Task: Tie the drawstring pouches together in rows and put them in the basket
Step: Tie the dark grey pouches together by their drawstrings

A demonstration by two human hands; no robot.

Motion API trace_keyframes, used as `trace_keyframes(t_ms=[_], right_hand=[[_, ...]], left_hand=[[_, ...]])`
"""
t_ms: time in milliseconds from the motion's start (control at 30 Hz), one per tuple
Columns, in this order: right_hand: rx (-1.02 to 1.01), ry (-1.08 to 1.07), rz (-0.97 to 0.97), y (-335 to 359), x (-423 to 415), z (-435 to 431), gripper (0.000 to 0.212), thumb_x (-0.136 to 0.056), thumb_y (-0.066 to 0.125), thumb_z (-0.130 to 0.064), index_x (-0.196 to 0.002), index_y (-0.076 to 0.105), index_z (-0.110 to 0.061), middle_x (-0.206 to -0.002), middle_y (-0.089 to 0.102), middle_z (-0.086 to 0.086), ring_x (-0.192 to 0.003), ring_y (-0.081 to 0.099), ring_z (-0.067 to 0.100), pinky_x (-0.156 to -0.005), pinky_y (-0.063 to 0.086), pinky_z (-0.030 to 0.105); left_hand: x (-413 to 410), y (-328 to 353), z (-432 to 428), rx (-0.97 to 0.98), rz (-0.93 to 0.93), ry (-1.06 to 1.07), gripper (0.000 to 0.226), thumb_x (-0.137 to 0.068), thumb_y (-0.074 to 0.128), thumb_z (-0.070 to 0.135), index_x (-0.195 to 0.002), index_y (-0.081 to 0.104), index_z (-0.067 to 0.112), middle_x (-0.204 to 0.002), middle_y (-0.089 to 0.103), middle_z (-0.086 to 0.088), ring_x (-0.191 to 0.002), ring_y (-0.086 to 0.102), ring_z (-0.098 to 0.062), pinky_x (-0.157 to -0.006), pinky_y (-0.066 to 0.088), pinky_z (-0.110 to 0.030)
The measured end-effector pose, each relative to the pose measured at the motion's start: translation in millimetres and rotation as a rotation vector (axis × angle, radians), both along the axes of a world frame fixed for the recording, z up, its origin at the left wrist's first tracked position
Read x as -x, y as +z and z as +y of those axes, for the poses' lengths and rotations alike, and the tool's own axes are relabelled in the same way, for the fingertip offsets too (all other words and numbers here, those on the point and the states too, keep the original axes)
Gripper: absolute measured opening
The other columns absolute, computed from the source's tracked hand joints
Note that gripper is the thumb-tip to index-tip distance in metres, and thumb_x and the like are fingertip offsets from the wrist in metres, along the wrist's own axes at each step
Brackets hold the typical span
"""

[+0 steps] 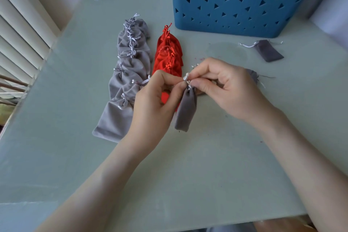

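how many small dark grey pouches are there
3. The held pouch hangs from the left hand and right hand; the loose pouch lies by the blue basket; a third pouch peeks from behind the right hand. Others may be hidden.

Soft, fairly bright daylight, brightest at slatted blinds (20, 30) on left. Shadows faint and diffuse under forearms. Pale sheen on table (207, 156) toward left edge, no hard glare. Wide-angle bend strong at borders: table rim bowed, basket (244, 5) walls leaned. Centre sharp, corners slightly soft, colours somewhat washed.
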State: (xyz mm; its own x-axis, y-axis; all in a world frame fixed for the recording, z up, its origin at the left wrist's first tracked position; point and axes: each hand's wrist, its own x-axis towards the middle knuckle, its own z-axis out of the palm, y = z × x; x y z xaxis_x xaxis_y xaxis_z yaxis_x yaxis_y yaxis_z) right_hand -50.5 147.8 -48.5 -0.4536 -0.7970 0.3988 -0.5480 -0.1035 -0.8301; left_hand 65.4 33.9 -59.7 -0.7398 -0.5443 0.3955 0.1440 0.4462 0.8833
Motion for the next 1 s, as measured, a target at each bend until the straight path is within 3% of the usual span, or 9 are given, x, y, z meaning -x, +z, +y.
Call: trace_keyframes(t_ms=[133, 267, 367, 467, 533, 700, 800, 933, 1000], right_hand=[[0.006, -0.018, 0.059, -0.3, 2.6, 2.4, 0.008, -0.09, 0.055, -0.026, -0.094, 0.06, -0.021, -0.082, 0.069, -0.015, -0.082, 0.066, 0.013, -0.081, 0.053, 0.044], [0.006, 0.021, 0.035, 0.2, 3.0, 3.1, 0.011, -0.092, 0.051, -0.022, -0.091, 0.059, -0.029, -0.086, 0.066, 0.0, -0.082, 0.062, 0.026, -0.08, 0.052, 0.05], [-0.003, 0.04, 0.047, -0.1, 4.3, 3.3, 0.011, -0.092, 0.053, -0.024, -0.091, 0.059, -0.032, -0.086, 0.067, -0.017, -0.083, 0.064, 0.009, -0.084, 0.053, 0.046], [-0.002, 0.023, 0.134, 0.1, 5.6, 5.2, 0.016, -0.092, 0.058, -0.013, -0.095, 0.056, -0.028, -0.085, 0.065, -0.027, -0.085, 0.062, -0.007, -0.085, 0.054, 0.029], [0.007, -0.017, 0.226, 0.1, 6.9, 6.9, 0.016, -0.091, 0.06, -0.008, -0.096, 0.058, -0.023, -0.082, 0.066, -0.02, -0.083, 0.063, -0.005, -0.079, 0.052, 0.023], [0.008, -0.083, 0.368, -1.5, 7.6, 6.6, 0.007, -0.088, 0.057, -0.01, -0.093, 0.062, -0.01, -0.081, 0.058, -0.005, -0.071, 0.054, 0.006, -0.064, 0.045, 0.029], [0.001, -0.096, 0.345, -2.5, 7.2, 4.6, 0.008, -0.087, 0.053, -0.011, -0.093, 0.058, -0.009, -0.077, 0.056, -0.005, -0.066, 0.051, 0.011, -0.061, 0.044, 0.029], [0.007, -0.085, 0.315, -2.4, 4.0, 3.4, 0.007, -0.087, 0.051, -0.012, -0.092, 0.054, -0.016, -0.073, 0.054, -0.004, -0.058, 0.045, 0.006, -0.058, 0.038, 0.014], [0.0, -0.055, 0.275, -2.1, 3.1, 2.1, 0.009, -0.088, 0.049, -0.016, -0.093, 0.049, -0.024, -0.074, 0.055, -0.004, -0.058, 0.046, 0.015, -0.058, 0.041, 0.024]], left_hand=[[1.6, 0.0, 0.6, -0.031, 0.002, -0.042, 0.008, -0.082, 0.056, 0.045, -0.079, 0.058, 0.038, -0.076, 0.064, 0.004, -0.076, 0.058, -0.033, -0.07, 0.048, -0.044], [2.3, -0.7, -1.7, -0.047, 0.0, -0.098, 0.004, -0.083, 0.055, 0.043, -0.08, 0.057, 0.04, -0.075, 0.063, 0.003, -0.072, 0.059, -0.03, -0.063, 0.046, -0.042], [1.2, -2.3, -3.1, -0.065, -0.001, -0.124, 0.005, -0.084, 0.054, 0.04, -0.081, 0.055, 0.036, -0.076, 0.061, -0.003, -0.07, 0.055, -0.034, -0.061, 0.046, -0.046], [0.6, -3.8, -4.6, -0.027, -0.013, -0.136, 0.005, -0.086, 0.054, 0.037, -0.082, 0.054, 0.033, -0.075, 0.06, 0.005, -0.066, 0.054, -0.02, -0.062, 0.044, -0.039], [0.4, -3.7, -6.0, -0.019, -0.024, -0.151, 0.005, -0.086, 0.055, 0.035, -0.082, 0.055, 0.036, -0.077, 0.062, 0.014, -0.069, 0.057, -0.007, -0.065, 0.046, -0.031], [1.7, -4.1, -7.0, -0.007, -0.04, -0.15, 0.006, -0.086, 0.055, 0.038, -0.084, 0.058, 0.033, -0.078, 0.064, 0.017, -0.068, 0.057, -0.004, -0.064, 0.046, -0.029], [2.5, -4.1, -4.5, 0.021, -0.021, -0.106, 0.005, -0.086, 0.056, 0.037, -0.088, 0.059, 0.034, -0.083, 0.066, 0.014, -0.076, 0.063, -0.009, -0.071, 0.05, -0.033], [5.0, -5.6, -4.2, -0.11, -0.013, -0.076, 0.005, -0.083, 0.062, 0.035, -0.086, 0.061, 0.031, -0.082, 0.066, 0.01, -0.081, 0.064, -0.015, -0.079, 0.052, -0.041], [6.3, -4.9, -5.2, -0.156, -0.017, -0.089, 0.007, -0.081, 0.064, 0.035, -0.083, 0.061, 0.029, -0.081, 0.065, 0.007, -0.08, 0.063, -0.016, -0.079, 0.05, -0.043]])
